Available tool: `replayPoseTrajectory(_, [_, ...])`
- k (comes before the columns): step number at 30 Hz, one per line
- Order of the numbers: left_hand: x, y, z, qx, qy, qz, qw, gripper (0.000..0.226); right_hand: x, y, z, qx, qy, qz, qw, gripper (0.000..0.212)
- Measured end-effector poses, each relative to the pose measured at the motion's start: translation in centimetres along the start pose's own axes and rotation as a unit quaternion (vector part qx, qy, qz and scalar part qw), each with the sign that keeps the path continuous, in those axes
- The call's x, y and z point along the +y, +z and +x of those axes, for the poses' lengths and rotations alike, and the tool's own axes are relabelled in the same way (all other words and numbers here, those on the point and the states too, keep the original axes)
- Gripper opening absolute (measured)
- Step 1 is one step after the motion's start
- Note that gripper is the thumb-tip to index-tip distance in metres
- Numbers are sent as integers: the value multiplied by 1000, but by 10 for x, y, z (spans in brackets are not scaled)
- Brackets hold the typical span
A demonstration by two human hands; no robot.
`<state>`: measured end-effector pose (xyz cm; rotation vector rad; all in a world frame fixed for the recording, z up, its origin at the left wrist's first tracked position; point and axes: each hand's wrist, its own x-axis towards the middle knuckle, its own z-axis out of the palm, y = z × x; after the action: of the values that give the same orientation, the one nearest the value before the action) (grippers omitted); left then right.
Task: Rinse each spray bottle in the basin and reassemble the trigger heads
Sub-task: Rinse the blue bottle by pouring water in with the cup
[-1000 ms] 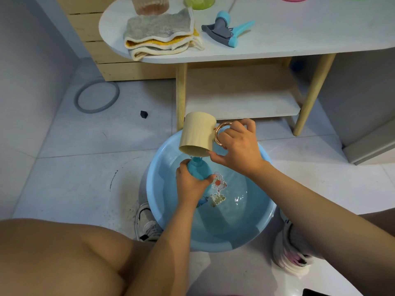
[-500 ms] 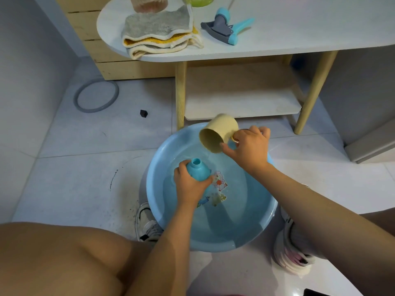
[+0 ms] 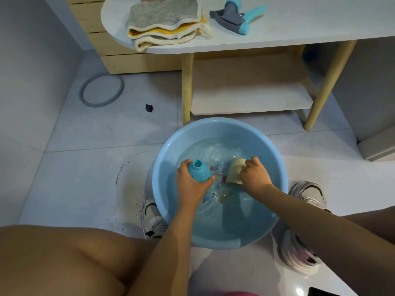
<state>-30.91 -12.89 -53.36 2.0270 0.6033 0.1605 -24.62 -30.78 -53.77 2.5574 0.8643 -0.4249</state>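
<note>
A light blue basin (image 3: 171,146) with water stands on the floor between my feet. My left hand (image 3: 189,186) grips a teal spray bottle (image 3: 198,170) without its head, neck open and pointing up, over the water. My right hand (image 3: 254,177) holds a beige cup (image 3: 234,170) tipped sideways and dipped in the water to the right of the bottle. A grey and teal trigger head (image 3: 234,17) lies on the white table (image 3: 299,24) above.
Folded towels (image 3: 166,22) lie at the table's left end. A low shelf (image 3: 250,97) sits under the table between wooden legs (image 3: 187,88). A grey ring (image 3: 101,90) and a small black piece (image 3: 149,108) lie on the tiled floor. My shoes flank the basin.
My right hand has brought the cup down from above the bottle's neck into the basin water. The left hand still holds the bottle, a little lower.
</note>
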Motion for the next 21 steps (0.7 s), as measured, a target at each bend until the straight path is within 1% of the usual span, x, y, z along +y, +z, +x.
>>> replayPoseTrajectory(2, [0,-1,1,1,-2,1,1000,71,-1,-4,0,-10,30,53,998,40])
replayPoseTrajectory(3, [0,-1,1,1,-2,0,1000,71,0,-7,0,-20,56,84,995,43])
replayPoseTrajectory(5, [1,-2,2,3,-2,0,1000,72,4,-14,0,-38,130,151,979,37])
replayPoseTrajectory(6, [2,-2,2,4,-3,0,1000,73,6,-18,1,-46,173,193,965,36])
replayPoseTrajectory(8, [3,-2,1,7,-5,0,1000,73,14,-22,3,-61,241,296,922,42])
replayPoseTrajectory(11, [4,0,0,8,-4,2,1000,72,25,-25,6,-74,284,449,844,44])
replayPoseTrajectory(13, [5,1,0,10,-1,2,1000,70,32,-30,6,-53,300,537,786,43])
replayPoseTrajectory(14, [4,1,-1,8,0,3,1000,70,34,-34,7,-39,302,568,764,44])
replayPoseTrajectory(15, [3,3,-1,3,0,4,1000,70,37,-37,7,-21,299,589,751,46])
replayPoseTrajectory(16, [2,3,-1,-2,-1,5,1000,71,39,-42,7,-1,294,603,742,49])
replayPoseTrajectory(18, [0,5,0,-7,-5,4,1000,72,42,-50,8,36,277,610,741,54])
replayPoseTrajectory(21, [1,6,2,-11,-4,-3,1000,72,44,-64,8,79,251,571,778,55])
